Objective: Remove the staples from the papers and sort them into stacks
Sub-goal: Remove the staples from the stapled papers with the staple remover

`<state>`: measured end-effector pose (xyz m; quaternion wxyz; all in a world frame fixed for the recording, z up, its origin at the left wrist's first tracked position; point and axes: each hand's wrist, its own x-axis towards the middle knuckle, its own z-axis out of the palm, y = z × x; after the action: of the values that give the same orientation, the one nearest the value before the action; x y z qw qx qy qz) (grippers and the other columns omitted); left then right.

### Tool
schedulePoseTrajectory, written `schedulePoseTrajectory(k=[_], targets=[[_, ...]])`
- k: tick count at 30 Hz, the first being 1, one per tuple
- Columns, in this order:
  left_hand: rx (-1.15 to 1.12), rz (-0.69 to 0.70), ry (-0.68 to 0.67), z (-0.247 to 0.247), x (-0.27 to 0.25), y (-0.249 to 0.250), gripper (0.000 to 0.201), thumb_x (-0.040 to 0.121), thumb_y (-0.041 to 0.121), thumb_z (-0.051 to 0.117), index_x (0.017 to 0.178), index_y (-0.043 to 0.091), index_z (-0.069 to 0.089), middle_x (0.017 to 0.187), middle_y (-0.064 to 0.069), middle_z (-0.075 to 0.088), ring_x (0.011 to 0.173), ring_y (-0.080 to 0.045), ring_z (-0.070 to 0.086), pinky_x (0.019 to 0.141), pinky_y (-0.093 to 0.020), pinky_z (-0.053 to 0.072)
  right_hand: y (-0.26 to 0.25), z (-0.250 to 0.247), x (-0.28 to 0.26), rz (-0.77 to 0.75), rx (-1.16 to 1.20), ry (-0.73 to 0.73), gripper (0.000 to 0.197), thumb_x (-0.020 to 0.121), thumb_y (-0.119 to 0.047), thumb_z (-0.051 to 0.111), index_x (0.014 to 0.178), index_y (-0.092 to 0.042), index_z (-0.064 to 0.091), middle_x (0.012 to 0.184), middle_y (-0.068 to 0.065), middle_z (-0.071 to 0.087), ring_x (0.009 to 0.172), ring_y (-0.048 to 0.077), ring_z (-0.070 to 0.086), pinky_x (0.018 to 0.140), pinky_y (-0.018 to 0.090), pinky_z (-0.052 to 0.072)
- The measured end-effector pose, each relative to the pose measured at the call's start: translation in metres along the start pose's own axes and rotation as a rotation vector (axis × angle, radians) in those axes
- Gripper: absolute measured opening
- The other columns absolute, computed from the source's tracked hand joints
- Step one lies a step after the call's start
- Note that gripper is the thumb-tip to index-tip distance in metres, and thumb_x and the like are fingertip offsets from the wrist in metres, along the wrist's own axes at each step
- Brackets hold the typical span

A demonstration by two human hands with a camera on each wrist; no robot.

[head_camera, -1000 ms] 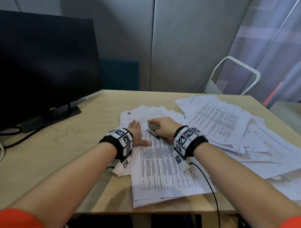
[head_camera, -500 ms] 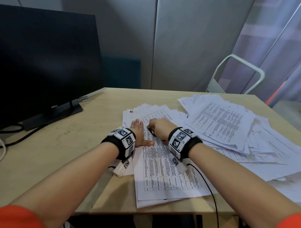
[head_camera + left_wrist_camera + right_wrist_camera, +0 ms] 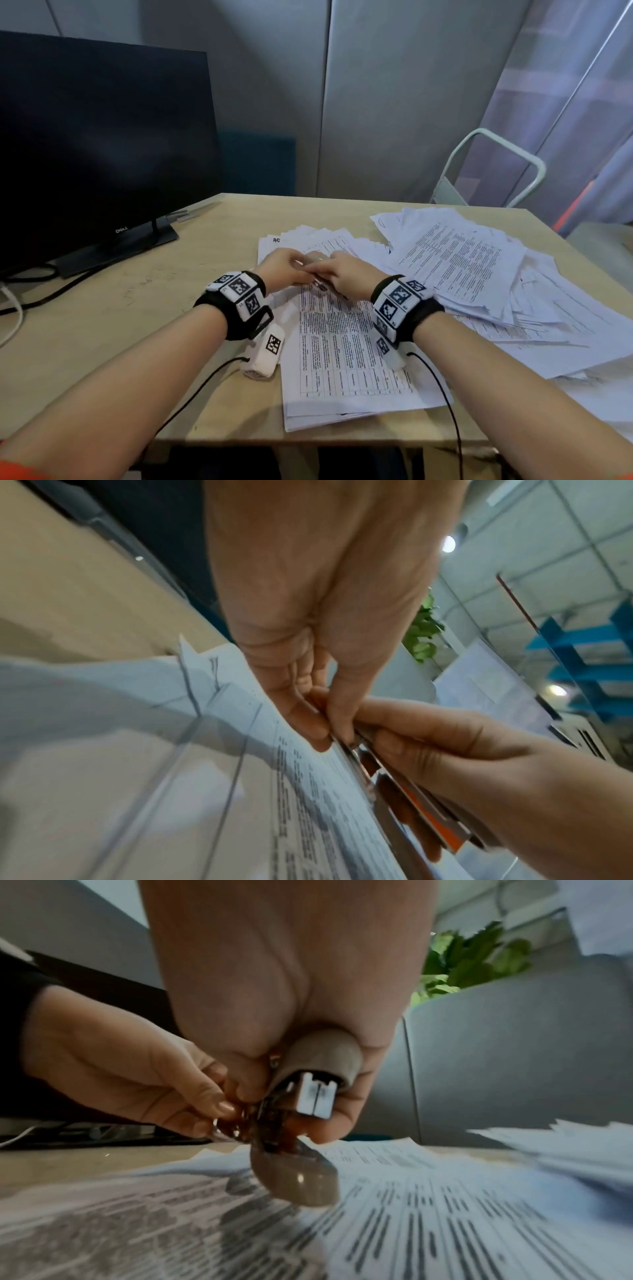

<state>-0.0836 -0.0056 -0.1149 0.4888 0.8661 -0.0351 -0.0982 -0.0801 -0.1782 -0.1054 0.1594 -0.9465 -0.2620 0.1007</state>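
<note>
At far left a monitor [image 3: 96,144] is seen on the table [image 3: 113,308]. Mid-table, over the papers [image 3: 346,353], a stapler [image 3: 301,1096] is pinched at its tip by the left hand [image 3: 284,265] and gripped by the right hand [image 3: 346,274].

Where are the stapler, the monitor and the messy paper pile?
stapler [image 3: 316,1066]: right wrist view, its grey rear end.
monitor [image 3: 102,144]: head view, middle of the dark screen.
messy paper pile [image 3: 459,260]: head view, its top printed sheet.
</note>
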Motion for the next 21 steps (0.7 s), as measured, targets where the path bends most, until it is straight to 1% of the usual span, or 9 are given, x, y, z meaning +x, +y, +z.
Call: schedulePoseTrajectory(k=[2,4,6,8,10,13,15,18,21], targets=[[-0.147,-0.067,0.009,-0.002,-0.008,-0.002,0.019,0.081,-0.007,0.07,0.099,-0.003,0.067,0.081,-0.015,0.068,0.063,-0.014,0.068,0.067,-0.022,0.059,-0.007,0.0,-0.002,-0.022,-0.11,-0.023,0.043,0.104,-0.026,0.036,0.137,-0.052,0.045,0.095,-0.003,0.042,0.097,0.023,0.055,0.091,0.039,0.045],[-0.204,-0.125,0.096,-0.007,-0.014,-0.007,0.008,0.082,-0.011,0.066,0.087,-0.004,0.066,0.081,-0.02,0.067,0.056,-0.015,0.067,0.058,-0.02,0.057,-0.01,-0.005,-0.006,-0.076,-0.13,-0.021,0.045,0.104,-0.024,0.039,0.138,-0.053,0.043,0.092,-0.015,0.046,0.092,0.015,0.053,0.089,0.034,0.046],[-0.142,-0.141,0.262,-0.019,-0.014,-0.017,0.008,0.083,-0.013,0.065,0.082,-0.005,0.066,0.081,-0.023,0.067,0.061,-0.025,0.068,0.061,-0.025,0.058,-0.007,-0.01,-0.01,-0.062,0.041,0.036,0.044,0.102,-0.019,0.045,0.138,-0.044,0.049,0.105,-0.024,0.056,0.093,0.001,0.055,0.092,0.023,0.046],[0.206,-0.153,0.333,-0.036,-0.013,-0.027,0.01,0.085,-0.004,0.063,0.078,0.001,0.068,0.086,-0.019,0.069,0.076,-0.031,0.068,0.073,-0.032,0.057,0.005,-0.008,-0.011,0.014,0.415,0.179,0.039,0.101,-0.017,0.05,0.137,-0.031,0.054,0.113,-0.013,0.063,0.074,-0.01,0.059,0.074,0.015,0.051],[0.609,-0.258,0.229,-0.05,-0.017,-0.027,0.012,0.089,0.011,0.059,0.091,0.002,0.067,0.1,-0.015,0.068,0.088,-0.031,0.064,0.074,-0.032,0.05,0.02,0.0,-0.012,0.181,0.894,0.316,0.037,0.1,-0.026,0.055,0.136,-0.027,0.054,0.096,-0.003,0.067,0.054,0.0,0.058,0.049,0.021,0.049],[0.968,-0.351,0.063,-0.051,-0.019,-0.02,0.025,0.094,0.021,0.05,0.113,0.006,0.061,0.119,-0.013,0.061,0.108,-0.032,0.059,0.087,-0.036,0.046,0.042,0.014,-0.012,0.362,1.413,0.419,0.041,0.097,-0.027,0.058,0.137,-0.025,0.048,0.07,-0.001,0.067,0.049,0.01,0.059,0.042,0.024,0.049],[0.981,-0.223,0.086,-0.039,-0.011,-0.012,0.031,0.095,0.019,0.046,0.124,0.011,0.054,0.128,-0.008,0.057,0.116,-0.03,0.055,0.1,-0.042,0.04,0.053,0.022,-0.015,0.376,1.531,0.44,0.045,0.097,-0.024,0.059,0.14,-0.021,0.047,0.075,0.001,0.068,0.052,0.012,0.062,0.043,0.025,0.051],[0.688,0.01,-0.026,-0.013,0.012,-0.004,0.056,0.093,0.031,0.058,0.143,0.016,0.036,0.138,-0.01,0.052,0.119,-0.026,0.053,0.096,-0.033,0.041,0.061,0.03,-0.017,0.333,1.534,0.451,0.046,0.094,-0.025,0.062,0.138,-0.023,0.048,0.079,0.004,0.069,0.055,0.014,0.061,0.043,0.026,0.051],[0.673,-0.028,-0.051,-0.002,0.027,-0.001,0.079,0.082,0.054,0.067,0.141,0.01,0.038,0.138,-0.011,0.049,0.122,-0.026,0.05,0.096,-0.033,0.042,0.063,0.032,-0.017,0.305,1.511,0.452,0.047,0.093,-0.024,0.063,0.137,-0.023,0.046,0.079,0.008,0.066,0.056,0.017,0.059,0.043,0.027,0.052]])
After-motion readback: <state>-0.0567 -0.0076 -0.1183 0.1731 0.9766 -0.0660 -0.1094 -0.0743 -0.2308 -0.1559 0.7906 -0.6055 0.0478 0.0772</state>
